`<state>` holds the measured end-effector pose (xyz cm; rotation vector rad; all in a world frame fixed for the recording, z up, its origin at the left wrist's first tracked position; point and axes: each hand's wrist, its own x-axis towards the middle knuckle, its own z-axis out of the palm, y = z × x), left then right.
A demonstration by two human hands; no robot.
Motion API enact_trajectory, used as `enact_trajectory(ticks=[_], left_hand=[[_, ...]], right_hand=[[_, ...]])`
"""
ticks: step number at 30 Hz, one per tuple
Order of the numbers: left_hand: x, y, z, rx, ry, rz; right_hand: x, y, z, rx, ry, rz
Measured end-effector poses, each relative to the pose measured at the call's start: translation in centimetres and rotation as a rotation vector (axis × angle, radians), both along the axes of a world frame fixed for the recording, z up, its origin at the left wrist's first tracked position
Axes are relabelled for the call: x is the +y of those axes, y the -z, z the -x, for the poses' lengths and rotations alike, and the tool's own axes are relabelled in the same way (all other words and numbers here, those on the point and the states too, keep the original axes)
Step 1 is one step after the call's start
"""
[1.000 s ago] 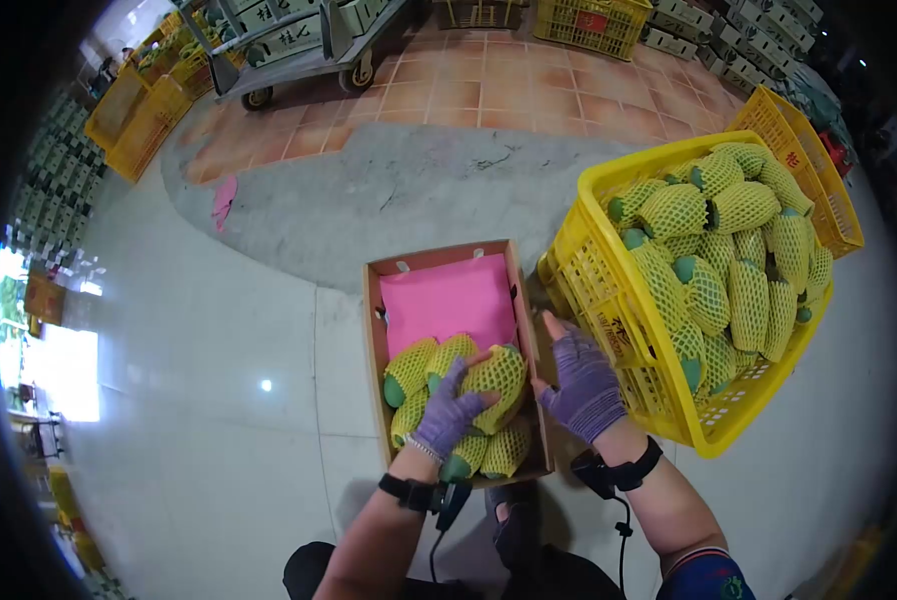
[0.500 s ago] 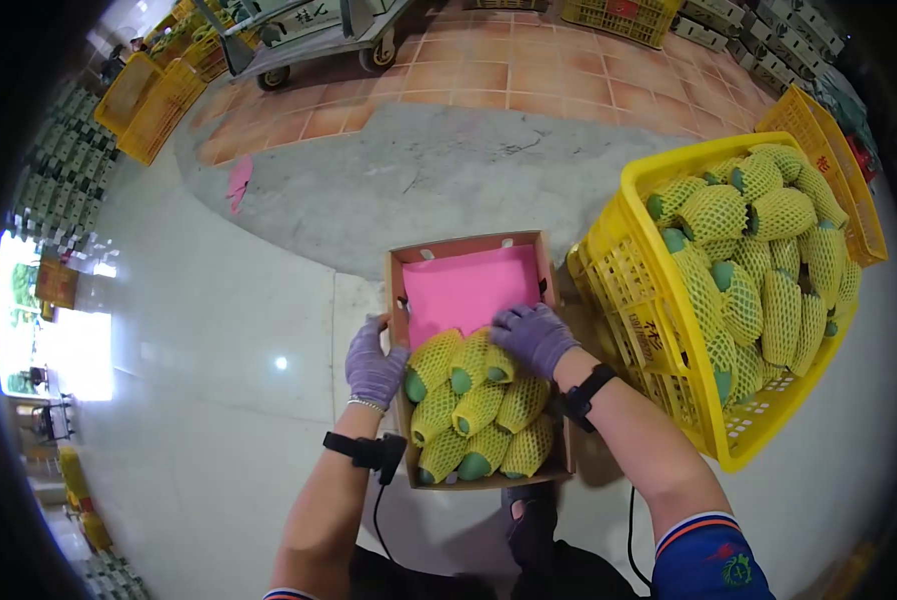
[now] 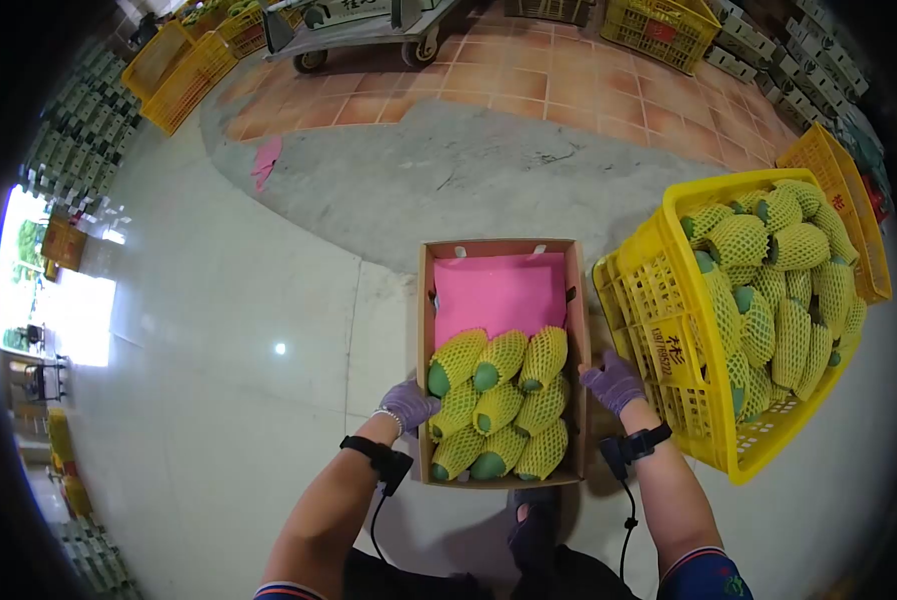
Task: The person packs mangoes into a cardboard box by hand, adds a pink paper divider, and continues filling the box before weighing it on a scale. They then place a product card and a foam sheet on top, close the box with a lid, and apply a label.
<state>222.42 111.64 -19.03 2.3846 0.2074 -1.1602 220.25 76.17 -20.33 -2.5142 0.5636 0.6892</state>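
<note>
Pale floor (image 3: 219, 400) beside box (image 3: 499, 248) — terracotta tiles (image 3: 589, 90) beyond

Glossy pale tile floor (image 3: 219, 400), small round glare (image 3: 281, 349) on it. Rough grey concrete patch (image 3: 409, 170) between pale floor and terracotta tiles (image 3: 509, 85) at back. Bright opening (image 3: 17, 290) at far left, greenery (image 3: 30, 242) outside, daylight patch (image 3: 84, 320) on floor beside it. Carton stacks (image 3: 84, 130) back left; more cartons (image 3: 814, 70) back right. Wheeled platform trolley (image 3: 364, 40) on terracotta.
</note>
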Motion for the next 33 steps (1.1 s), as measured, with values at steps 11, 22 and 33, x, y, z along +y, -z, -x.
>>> enact_trajectory(ticks=[11,22,33], left_hand=[[3.6,-5.6,3.1,-0.033,-0.230,0.163],[6.5,-25.8,19.1,-0.556,-1.129,0.657],[-6.3,-26.2,33.7,-0.398,-1.654,0.037]], right_hand=[[3.6,-9.8,-2.1,-0.146,-0.390,0.163],[12.3,-31.4,0.0,-0.546,-0.829,-0.052],[20.8,-30.6,-0.6,-0.441,-1.486,-0.230]])
